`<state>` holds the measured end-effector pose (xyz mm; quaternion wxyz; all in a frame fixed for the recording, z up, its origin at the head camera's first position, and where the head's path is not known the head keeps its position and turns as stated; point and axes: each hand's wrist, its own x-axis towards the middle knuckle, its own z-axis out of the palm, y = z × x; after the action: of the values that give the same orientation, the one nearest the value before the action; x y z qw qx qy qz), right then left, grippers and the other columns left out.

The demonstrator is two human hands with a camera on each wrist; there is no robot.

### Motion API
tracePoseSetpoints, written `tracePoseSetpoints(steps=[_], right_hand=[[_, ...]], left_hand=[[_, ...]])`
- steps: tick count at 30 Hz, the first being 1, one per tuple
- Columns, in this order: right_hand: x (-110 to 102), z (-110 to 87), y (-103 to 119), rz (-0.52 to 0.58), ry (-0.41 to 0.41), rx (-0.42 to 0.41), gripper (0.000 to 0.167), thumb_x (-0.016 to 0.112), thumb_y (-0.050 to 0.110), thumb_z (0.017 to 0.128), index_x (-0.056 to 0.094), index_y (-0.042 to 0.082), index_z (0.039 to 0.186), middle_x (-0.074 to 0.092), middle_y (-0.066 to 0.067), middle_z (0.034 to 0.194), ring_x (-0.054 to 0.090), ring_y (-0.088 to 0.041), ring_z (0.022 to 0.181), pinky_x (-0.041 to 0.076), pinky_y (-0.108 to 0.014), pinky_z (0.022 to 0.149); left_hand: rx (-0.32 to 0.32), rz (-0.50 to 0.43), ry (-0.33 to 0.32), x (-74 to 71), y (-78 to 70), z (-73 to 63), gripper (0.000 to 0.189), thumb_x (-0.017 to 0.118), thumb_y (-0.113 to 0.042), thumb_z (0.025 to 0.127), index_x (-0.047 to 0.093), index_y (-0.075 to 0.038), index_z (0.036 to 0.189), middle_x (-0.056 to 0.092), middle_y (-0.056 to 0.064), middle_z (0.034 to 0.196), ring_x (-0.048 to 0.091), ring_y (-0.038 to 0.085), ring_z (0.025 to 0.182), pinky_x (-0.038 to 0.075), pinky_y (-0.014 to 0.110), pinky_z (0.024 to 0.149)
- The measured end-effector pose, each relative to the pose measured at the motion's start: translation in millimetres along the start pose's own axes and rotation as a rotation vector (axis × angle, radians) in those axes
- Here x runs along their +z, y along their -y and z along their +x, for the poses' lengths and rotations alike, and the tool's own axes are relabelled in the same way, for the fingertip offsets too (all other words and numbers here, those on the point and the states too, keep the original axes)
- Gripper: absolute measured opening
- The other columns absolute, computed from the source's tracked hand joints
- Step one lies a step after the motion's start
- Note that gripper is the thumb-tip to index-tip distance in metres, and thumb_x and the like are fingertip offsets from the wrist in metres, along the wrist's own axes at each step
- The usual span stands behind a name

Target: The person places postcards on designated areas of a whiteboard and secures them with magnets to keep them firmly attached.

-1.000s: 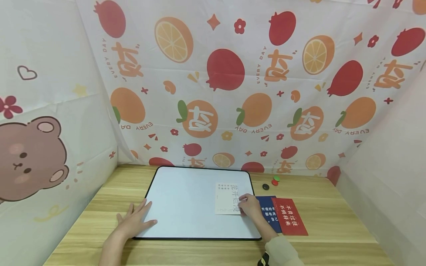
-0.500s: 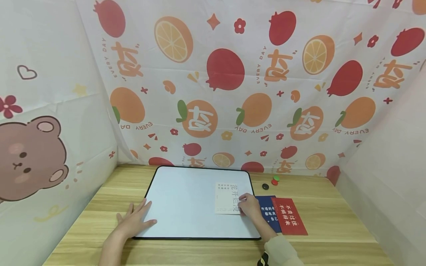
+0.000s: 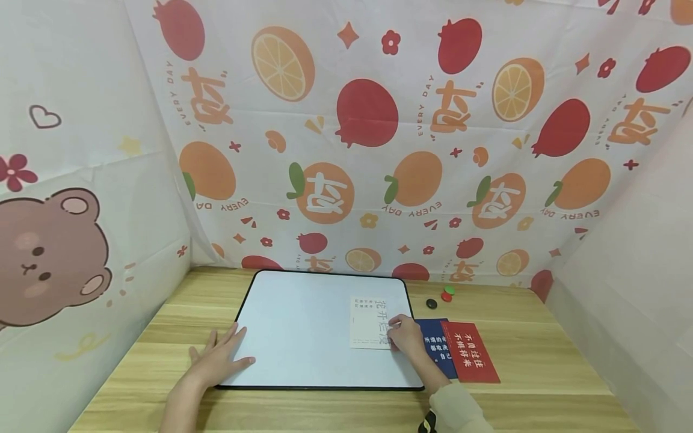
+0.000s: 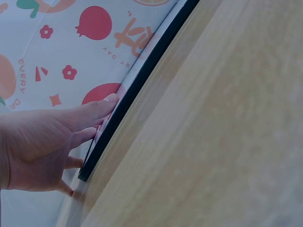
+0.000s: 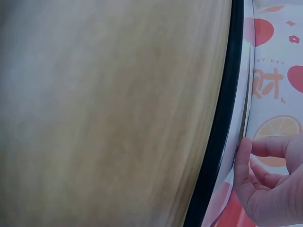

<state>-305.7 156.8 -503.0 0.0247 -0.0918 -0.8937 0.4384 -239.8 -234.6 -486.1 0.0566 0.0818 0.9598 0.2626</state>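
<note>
A whiteboard with a black frame lies flat on the wooden table. My left hand rests over its lower left corner with the fingers spread; in the left wrist view, that hand has its thumb on the board's surface near the black edge. A white card with printed characters lies on the right part of the board. Thumb and forefinger of my right hand pinch the card's right edge. In the right wrist view, the fingertips of that hand meet at the card's thin edge.
Right of the board, a red card partly overlaps a dark blue card, which my right forearm partly hides. Behind them sit black, red and green round pieces. A fruit-print cloth hangs along the table's far edge.
</note>
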Motion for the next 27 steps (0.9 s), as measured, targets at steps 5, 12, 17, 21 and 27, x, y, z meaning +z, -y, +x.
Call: tracePoseSetpoints(steps=[5,12,17,21,27], right_hand=[[-0.2,-1.0,-0.7,-0.002,0.003,-0.014,0.02,0.062,-0.003,0.074,0.063,-0.001,0.094,0.058,-0.006,0.071,0.054,-0.012,0.047,0.047,-0.023,0.041],[-1.2,-2.9,0.0,0.003,0.011,-0.025,0.022,0.061,-0.004,0.073,0.062,-0.002,0.095,0.057,-0.005,0.069,0.054,-0.012,0.046,0.046,-0.024,0.041],[-2.4,-2.5,0.9,0.0,0.009,-0.017,0.022,0.062,-0.004,0.073,0.063,-0.002,0.095,0.057,-0.006,0.069,0.054,-0.012,0.046,0.046,-0.023,0.041],[-4.9,-2.8,2.7,-0.002,-0.003,-0.029,0.022,0.062,-0.005,0.072,0.063,-0.002,0.094,0.057,-0.006,0.068,0.053,-0.012,0.045,0.045,-0.023,0.04],[-9.8,-4.8,8.0,-0.008,-0.011,-0.035,0.024,0.062,-0.004,0.072,0.063,-0.003,0.095,0.057,-0.006,0.069,0.052,-0.013,0.047,0.044,-0.024,0.042]], left_hand=[[0.001,-0.004,0.003,-0.1,-0.1,-0.2,0.085,0.06,-0.052,0.082,0.033,0.005,0.138,0.018,0.029,0.144,0.003,0.063,0.121,-0.007,0.079,0.08],[-0.004,-0.003,0.008,-0.5,-0.7,-0.4,0.085,0.06,-0.052,0.082,0.033,0.005,0.138,0.018,0.029,0.144,0.002,0.063,0.121,-0.007,0.079,0.081],[-0.008,-0.008,0.008,0.0,-1.0,-0.4,0.085,0.06,-0.052,0.082,0.033,0.005,0.138,0.018,0.029,0.144,0.002,0.062,0.121,-0.007,0.079,0.081],[-0.003,-0.006,0.002,0.6,-0.8,-0.4,0.084,0.06,-0.052,0.082,0.034,0.005,0.138,0.018,0.029,0.144,0.002,0.063,0.121,-0.007,0.079,0.081],[-0.003,0.004,0.002,0.4,-1.1,-1.3,0.084,0.06,-0.052,0.082,0.034,0.006,0.137,0.018,0.029,0.143,0.002,0.063,0.121,-0.007,0.079,0.081]])
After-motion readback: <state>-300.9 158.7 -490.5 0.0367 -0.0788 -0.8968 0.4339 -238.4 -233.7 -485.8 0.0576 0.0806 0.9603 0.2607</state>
